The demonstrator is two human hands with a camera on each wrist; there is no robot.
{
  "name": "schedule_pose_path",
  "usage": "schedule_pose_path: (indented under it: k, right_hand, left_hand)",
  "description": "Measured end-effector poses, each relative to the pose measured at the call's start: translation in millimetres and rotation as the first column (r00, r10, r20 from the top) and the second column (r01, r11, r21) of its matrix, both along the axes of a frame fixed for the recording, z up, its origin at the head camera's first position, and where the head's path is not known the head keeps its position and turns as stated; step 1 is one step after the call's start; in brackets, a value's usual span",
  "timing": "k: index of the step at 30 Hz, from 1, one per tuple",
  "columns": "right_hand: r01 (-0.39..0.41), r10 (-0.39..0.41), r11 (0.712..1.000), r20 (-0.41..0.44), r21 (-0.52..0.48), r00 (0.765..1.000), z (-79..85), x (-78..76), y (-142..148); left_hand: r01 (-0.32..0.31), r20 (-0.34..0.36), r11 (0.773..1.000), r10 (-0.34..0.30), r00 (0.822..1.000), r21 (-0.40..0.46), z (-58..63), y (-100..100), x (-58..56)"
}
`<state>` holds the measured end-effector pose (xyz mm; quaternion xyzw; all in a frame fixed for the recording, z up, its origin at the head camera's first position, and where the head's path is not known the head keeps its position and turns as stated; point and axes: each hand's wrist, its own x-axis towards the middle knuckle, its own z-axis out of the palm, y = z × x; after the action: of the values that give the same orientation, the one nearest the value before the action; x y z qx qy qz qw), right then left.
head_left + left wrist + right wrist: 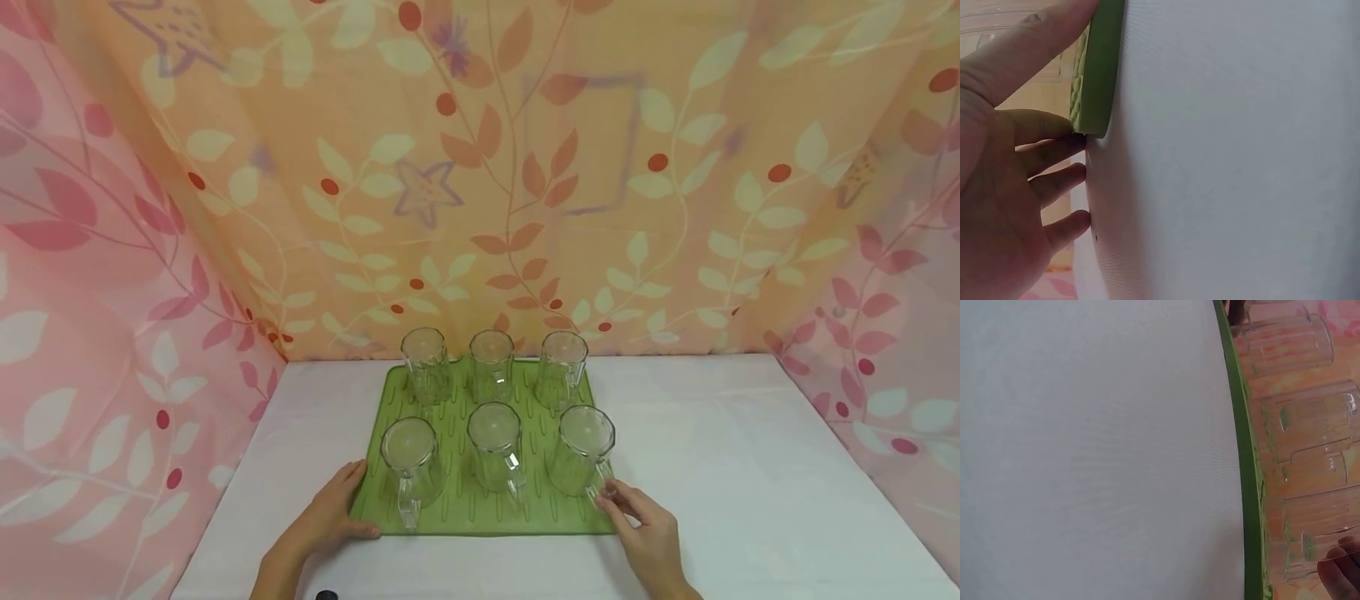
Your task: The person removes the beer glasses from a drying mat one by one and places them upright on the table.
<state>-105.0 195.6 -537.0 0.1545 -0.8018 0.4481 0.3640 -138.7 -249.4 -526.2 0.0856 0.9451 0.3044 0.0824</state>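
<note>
Glass mug (581,458) is set just ahead-left of R hand (648,532), long axis vert. — its handle is pinched betw. R thumb & fingertips. L hand (328,510) is placed well apart, fingers spread, nothing gripped — only near-L corner of green mat (536,518), laid betw. hands, is touched.

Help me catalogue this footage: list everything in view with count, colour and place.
Glass mugs: six, clear, in two rows of three on the mat
Mat: one, green, on the table
Table: one, white, under the mat
Backdrop: one, orange-yellow with leaf print, behind the table
Side drapes: two, pink, left and right
Unclear object: one, black, cut off at the head view's bottom edge
Left hand: one, bare, at the mat's near-left corner
Right hand: one, bare, pinching the near-right mug's handle
</note>
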Motion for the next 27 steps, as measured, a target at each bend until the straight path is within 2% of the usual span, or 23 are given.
schedule_pose_path:
  k: [10,17,27]
  right_hand:
    - [0.036,-0.036,0.999,-0.028,0.017,0.999,2.0,-1.2,-4.2]
    - [0.011,-0.012,0.999,-0.02,-0.032,1.0,3.1,-0.8,-5.6]
    - [0.054,-0.055,0.998,-0.095,-0.014,0.994,10.5,-4.0,-0.8]
  left_hand:
    - [-0.017,0.032,0.999,0.018,0.999,-0.032,2.2,0.8,-1.4]
    - [-0.026,0.038,0.999,0.027,0.999,-0.034,2.5,2.0,-2.2]
    - [-0.03,0.05,0.999,0.032,0.998,-0.037,4.7,3.0,-2.0]
